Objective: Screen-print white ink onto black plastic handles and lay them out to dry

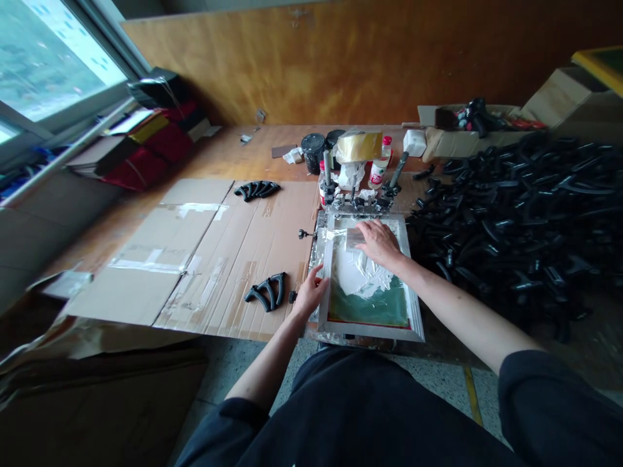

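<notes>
A screen-printing frame [413,305] with a green mesh and a smear of white ink lies flat in front of me. My right hand [378,243] is closed on a squeegee [354,239] at the far part of the mesh. My left hand [310,293] rests on the frame's left rail, fingers curled over its edge. Two black curved plastic parts [267,292] lie on the cardboard sheet [219,246] just left of my left hand.
A large heap of black plastic parts [525,207] fills the right side. Bottles, black jars and a tape roll [359,146] stand behind the frame. More black parts [257,189] lie farther out on the cardboard. Red folders [146,155] are under the window at the left.
</notes>
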The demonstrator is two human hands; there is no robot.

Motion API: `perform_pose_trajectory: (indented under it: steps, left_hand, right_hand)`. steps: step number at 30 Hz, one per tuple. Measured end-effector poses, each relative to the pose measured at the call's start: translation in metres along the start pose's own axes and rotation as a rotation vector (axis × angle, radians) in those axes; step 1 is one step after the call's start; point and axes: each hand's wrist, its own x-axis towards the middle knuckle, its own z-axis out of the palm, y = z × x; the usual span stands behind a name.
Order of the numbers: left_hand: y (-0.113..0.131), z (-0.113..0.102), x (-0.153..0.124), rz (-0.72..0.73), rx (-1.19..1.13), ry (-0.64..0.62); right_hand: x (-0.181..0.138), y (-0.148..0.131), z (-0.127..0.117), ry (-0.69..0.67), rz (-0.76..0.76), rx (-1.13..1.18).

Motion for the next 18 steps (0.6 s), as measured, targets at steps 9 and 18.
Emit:
perform_pose_trajectory:
  steps: [9,18]
  left_hand:
    - [-0.007,-0.005,0.004,-0.001,0.016,-0.039]
    - [0.003,-0.005,0.0,-0.014,-0.018,-0.031]
  right_hand:
    - [-0.081,0.001,-0.003,-0.28,-0.503,0.117]
    - [-0.079,-0.002,0.003,-0.129,-0.329,0.086]
